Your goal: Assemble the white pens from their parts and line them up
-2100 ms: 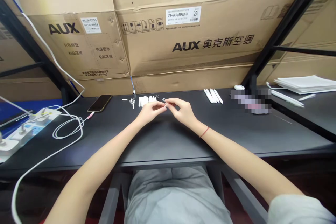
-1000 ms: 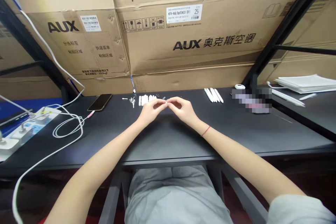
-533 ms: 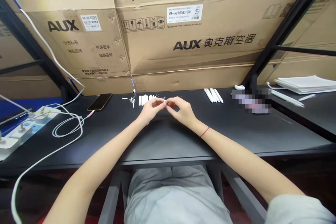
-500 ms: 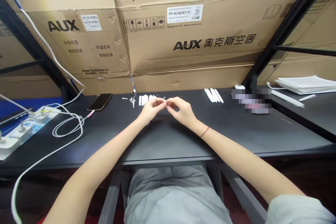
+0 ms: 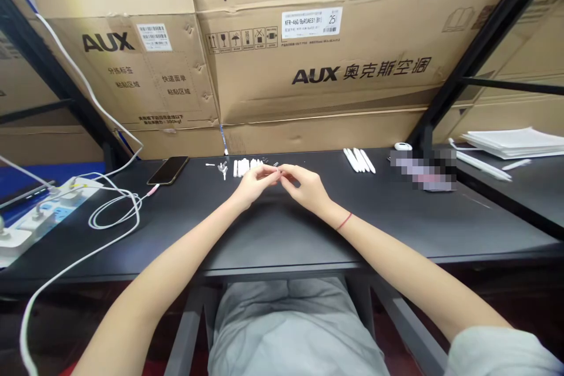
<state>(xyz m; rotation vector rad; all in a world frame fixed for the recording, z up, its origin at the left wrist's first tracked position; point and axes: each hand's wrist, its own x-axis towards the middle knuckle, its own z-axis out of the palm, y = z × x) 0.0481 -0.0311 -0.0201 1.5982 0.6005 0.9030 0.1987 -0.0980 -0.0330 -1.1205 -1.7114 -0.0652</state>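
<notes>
My left hand (image 5: pixel 252 184) and my right hand (image 5: pixel 305 186) meet fingertip to fingertip over the far middle of the black table (image 5: pixel 273 229). Both pinch a tiny white part (image 5: pixel 277 170) between them; its shape is too small to make out. Just behind the hands lies a row of small white pieces (image 5: pixel 247 165) with a few small dark bits beside it. A small metal piece (image 5: pixel 222 171) rests to the left of that row.
A black phone (image 5: pixel 168 170) lies at the back left with a white cable (image 5: pixel 115 211) coiled beside it. A power strip (image 5: pixel 39 217) sits at the left edge. White pen-like tubes (image 5: pixel 358 160) lie back right. Cardboard boxes (image 5: pixel 326 53) wall the rear. Paper stack (image 5: pixel 511 141) far right.
The hands drew together and stayed pinched on the small part; the fingers shifted only slightly. The head view tilted a little.
</notes>
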